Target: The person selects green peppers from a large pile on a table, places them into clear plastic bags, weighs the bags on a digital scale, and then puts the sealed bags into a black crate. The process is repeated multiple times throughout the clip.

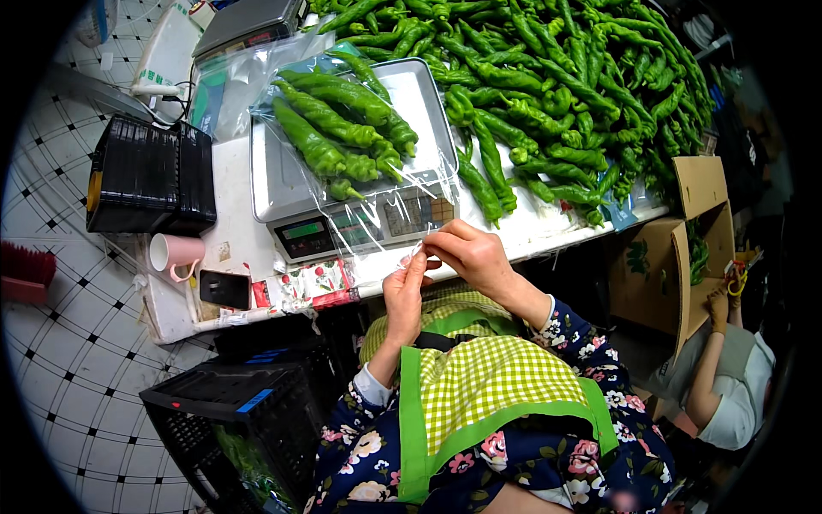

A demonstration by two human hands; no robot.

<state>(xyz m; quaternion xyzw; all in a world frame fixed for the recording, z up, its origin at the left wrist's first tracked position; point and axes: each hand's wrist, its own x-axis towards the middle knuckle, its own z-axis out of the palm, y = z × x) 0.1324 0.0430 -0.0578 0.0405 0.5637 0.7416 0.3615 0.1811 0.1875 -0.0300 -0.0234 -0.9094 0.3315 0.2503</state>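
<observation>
A clear plastic bag (359, 215) of long green peppers (334, 122) lies on the steel pan of a digital scale (266, 186). Its gathered mouth reaches over the scale's front towards me. My left hand (406, 299) pinches the twisted end between thumb and fingers. Just above and to the right, my right hand (467, 254) grips the same end with its fingertips; the two hands nearly touch. A large heap of loose green peppers (546, 83) covers the table behind and to the right of the scale.
Left on the white table (231, 173) are black trays (151, 173), a pink mug (176, 252) and a phone (225, 289). Another scale (247, 26) stands behind. A black crate (237, 411) is below. At right, a co-worker (725, 379) holds yellow-handled scissors (738, 276) by a cardboard box (648, 276).
</observation>
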